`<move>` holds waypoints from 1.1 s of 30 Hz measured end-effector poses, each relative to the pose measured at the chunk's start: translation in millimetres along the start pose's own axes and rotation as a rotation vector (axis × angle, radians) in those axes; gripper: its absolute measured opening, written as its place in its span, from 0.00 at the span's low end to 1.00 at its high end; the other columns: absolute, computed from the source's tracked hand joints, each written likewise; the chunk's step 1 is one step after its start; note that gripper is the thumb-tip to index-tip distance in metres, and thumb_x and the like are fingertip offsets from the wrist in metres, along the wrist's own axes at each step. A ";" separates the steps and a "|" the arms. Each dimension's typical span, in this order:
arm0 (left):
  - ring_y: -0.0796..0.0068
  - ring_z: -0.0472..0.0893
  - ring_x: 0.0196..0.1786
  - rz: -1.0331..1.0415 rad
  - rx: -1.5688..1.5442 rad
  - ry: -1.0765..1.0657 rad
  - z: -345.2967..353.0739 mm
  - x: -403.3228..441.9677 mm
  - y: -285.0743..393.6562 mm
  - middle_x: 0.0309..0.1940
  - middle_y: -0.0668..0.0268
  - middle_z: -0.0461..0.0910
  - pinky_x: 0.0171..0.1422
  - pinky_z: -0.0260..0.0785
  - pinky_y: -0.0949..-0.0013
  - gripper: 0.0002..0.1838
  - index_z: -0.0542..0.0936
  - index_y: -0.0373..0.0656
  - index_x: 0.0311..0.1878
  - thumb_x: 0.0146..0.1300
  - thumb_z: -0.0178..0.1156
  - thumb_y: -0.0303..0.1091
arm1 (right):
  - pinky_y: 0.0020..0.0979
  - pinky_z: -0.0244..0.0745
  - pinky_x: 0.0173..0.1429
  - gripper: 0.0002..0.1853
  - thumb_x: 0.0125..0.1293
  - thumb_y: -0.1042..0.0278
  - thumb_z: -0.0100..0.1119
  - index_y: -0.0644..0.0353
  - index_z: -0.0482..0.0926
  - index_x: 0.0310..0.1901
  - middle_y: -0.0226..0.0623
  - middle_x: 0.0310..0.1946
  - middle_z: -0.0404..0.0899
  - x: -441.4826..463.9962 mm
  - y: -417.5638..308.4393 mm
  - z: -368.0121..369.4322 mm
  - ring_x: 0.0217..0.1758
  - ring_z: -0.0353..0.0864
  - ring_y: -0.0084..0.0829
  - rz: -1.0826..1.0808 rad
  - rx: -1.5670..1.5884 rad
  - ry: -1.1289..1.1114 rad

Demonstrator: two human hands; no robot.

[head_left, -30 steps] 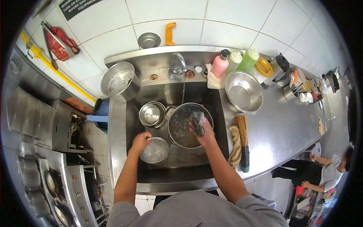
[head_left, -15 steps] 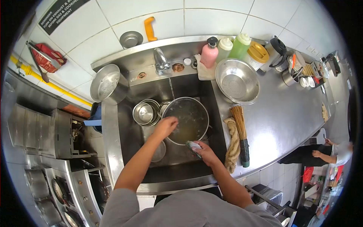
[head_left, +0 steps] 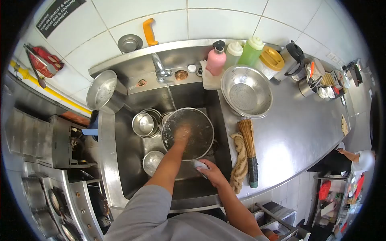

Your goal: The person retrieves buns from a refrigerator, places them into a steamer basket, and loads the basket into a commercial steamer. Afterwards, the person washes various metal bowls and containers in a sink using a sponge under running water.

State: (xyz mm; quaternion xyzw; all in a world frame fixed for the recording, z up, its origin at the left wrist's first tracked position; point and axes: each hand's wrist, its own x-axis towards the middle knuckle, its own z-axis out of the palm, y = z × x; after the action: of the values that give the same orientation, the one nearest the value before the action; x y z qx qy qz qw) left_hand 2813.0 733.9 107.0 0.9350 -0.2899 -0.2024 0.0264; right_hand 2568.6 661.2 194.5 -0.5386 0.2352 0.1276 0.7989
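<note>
At the far left, a deep pot (head_left: pixel 106 91) sits tilted at the back corner of the sink (head_left: pixel 109 160), whose raised left edge runs toward the person. Just inside, nested metal pans (head_left: pixel 143 124) stand near the wide pot (head_left: pixel 197 146), and a round metal bowl (head_left: pixel 152 162) lies nearer the person. A strip of sink floor shows between bowl and wide pot, and more in front of the wide pot. The faucet (head_left: pixel 158 66) runs a thin stream behind it. Right of the sink's right wall, a twisted cloth (head_left: pixel 239 164) and a stick brush (head_left: pixel 247 148) lie side by side along the counter (head_left: pixel 281 148), with a colander (head_left: pixel 246 91) behind them.

The left hand (head_left: pixel 182 134) is under the water inside the wide pot; whether its fingers are spread or closed on something cannot be told. The right hand (head_left: pixel 212 172) pinches a scrubber (head_left: pixel 198 165) between thumb and fingers; it projects left from the grip, just beside the wide pot's near rim.
</note>
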 end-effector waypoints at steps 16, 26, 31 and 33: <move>0.57 0.80 0.54 0.327 0.046 0.244 -14.0 -23.8 -10.4 0.50 0.60 0.80 0.52 0.77 0.58 0.13 0.77 0.45 0.49 0.59 0.57 0.31 | 0.25 0.70 0.54 0.21 0.64 0.68 0.66 0.59 0.75 0.58 0.29 0.44 0.79 -1.8 -5.0 -1.1 0.47 0.76 0.23 0.052 0.011 -0.011; 0.60 0.81 0.46 0.532 0.006 0.470 -71.5 -37.8 -44.7 0.43 0.64 0.75 0.46 0.78 0.61 0.20 0.77 0.49 0.52 0.54 0.62 0.28 | 0.28 0.74 0.51 0.21 0.67 0.69 0.62 0.61 0.73 0.60 0.33 0.50 0.78 7.1 0.5 -1.8 0.50 0.76 0.26 0.030 0.121 -0.038; 0.59 0.84 0.41 0.529 0.014 0.607 -108.1 -34.4 -59.3 0.39 0.60 0.78 0.41 0.79 0.59 0.23 0.75 0.48 0.60 0.59 0.54 0.28 | 0.33 0.79 0.48 0.19 0.67 0.70 0.60 0.61 0.71 0.58 0.36 0.48 0.78 5.9 -4.8 0.1 0.50 0.80 0.31 0.014 0.169 -0.022; 0.60 0.84 0.44 0.468 0.053 0.482 -121.3 -35.9 -62.0 0.43 0.59 0.80 0.44 0.79 0.59 0.24 0.74 0.48 0.60 0.58 0.54 0.27 | 0.34 0.79 0.48 0.19 0.68 0.70 0.60 0.61 0.71 0.59 0.36 0.49 0.78 2.9 -6.1 0.3 0.51 0.80 0.31 0.016 0.181 -0.061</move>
State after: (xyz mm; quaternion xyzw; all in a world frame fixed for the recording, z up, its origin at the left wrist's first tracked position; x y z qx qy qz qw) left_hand 2866.8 797.0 220.9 0.8644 -0.4874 0.0438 0.1157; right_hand 2574.0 659.0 198.1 -0.4584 0.2256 0.1283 0.8500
